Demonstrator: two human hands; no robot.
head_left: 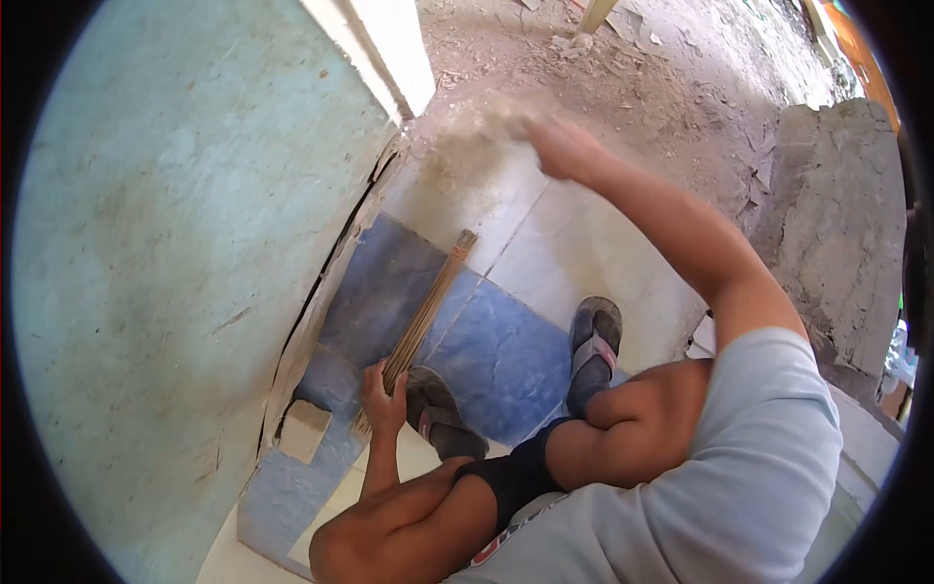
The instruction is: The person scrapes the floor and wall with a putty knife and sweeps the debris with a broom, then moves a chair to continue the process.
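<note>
A bundle of thin sticks (428, 313), bound near its upper end, lies slanting over blue and white floor tiles (501, 355). My left hand (385, 394) is wrapped round the lower part of this bundle, beside my left foot. Out in front, my right hand (559, 146) is stretched over the far edge of the white tiles, where they meet the dirt. Motion smears its fingers, and whatever may be in them cannot be made out. Dusty debris (486, 127) lies below and beside that hand.
A pale green wall (175, 243) with a cracked lower edge runs along the left. A white post (394, 49) stands at its far end. Rough dirt ground (681, 88) lies beyond the tiles. A concrete slab (837, 224) is at the right. A broken tile piece (305, 431) rests near the wall.
</note>
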